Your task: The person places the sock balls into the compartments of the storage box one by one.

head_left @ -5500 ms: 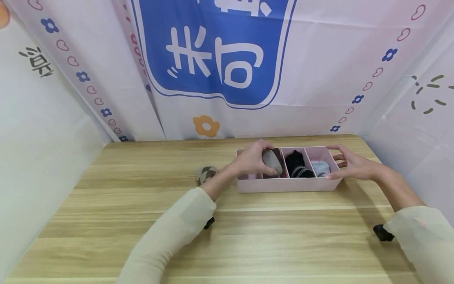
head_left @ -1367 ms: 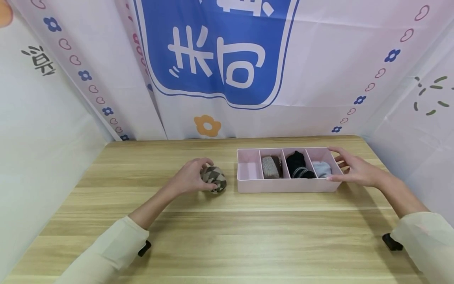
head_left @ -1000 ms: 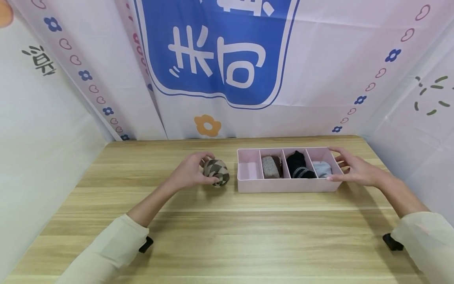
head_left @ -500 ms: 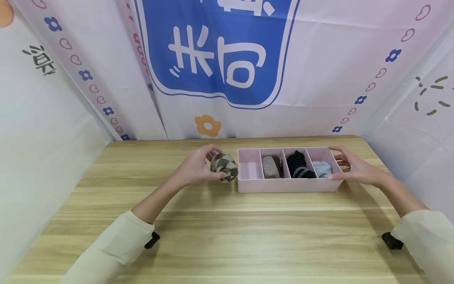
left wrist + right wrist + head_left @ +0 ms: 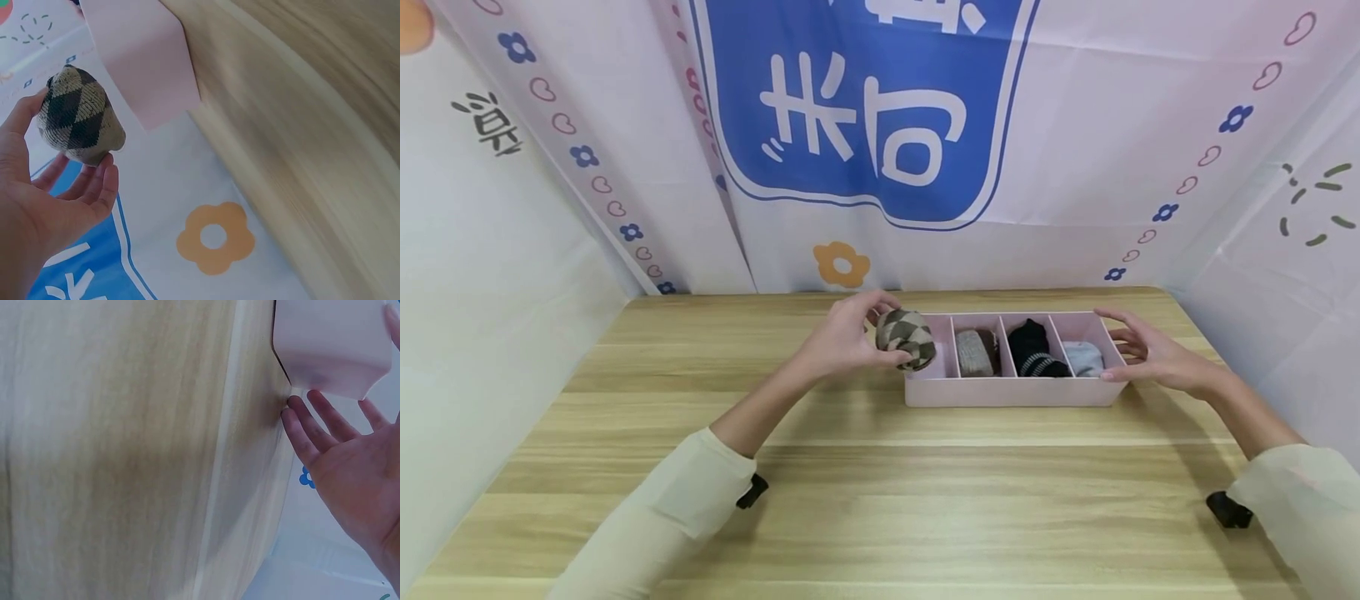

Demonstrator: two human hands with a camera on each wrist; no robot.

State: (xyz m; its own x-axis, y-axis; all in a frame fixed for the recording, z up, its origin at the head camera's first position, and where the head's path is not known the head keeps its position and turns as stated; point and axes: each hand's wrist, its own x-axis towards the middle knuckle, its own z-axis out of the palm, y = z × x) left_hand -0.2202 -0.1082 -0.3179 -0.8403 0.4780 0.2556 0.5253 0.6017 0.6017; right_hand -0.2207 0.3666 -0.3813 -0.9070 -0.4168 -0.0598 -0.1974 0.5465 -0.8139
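In the head view, my left hand [image 5: 853, 335] pinches a rolled-up argyle sock [image 5: 907, 338], thumb in front and fingers behind. The sock, brown and beige, hangs over the leftmost compartment of a pink divided box [image 5: 1007, 392]; the left wrist view shows this rolled sock [image 5: 81, 115] raised beside the box's end wall [image 5: 147, 69]. My right hand [image 5: 1167, 358] holds the box's right end, thumb at the front corner and index finger at the back corner. Its other fingers [image 5: 306, 431] spread loosely by the end wall in the right wrist view.
Other box compartments hold a grey-and-brown rolled sock [image 5: 976, 353], a black sock with white stripes [image 5: 1033, 348] and a light blue one [image 5: 1083, 358]. Thin dividers part them. The wooden table [image 5: 880, 492] meets a printed cloth backdrop [image 5: 1060, 167] behind the box.
Earlier my left hand was at the grey-and-brown sock in the box. It then took the argyle sock from the table and carried it up and right over the box. My right hand stayed put.
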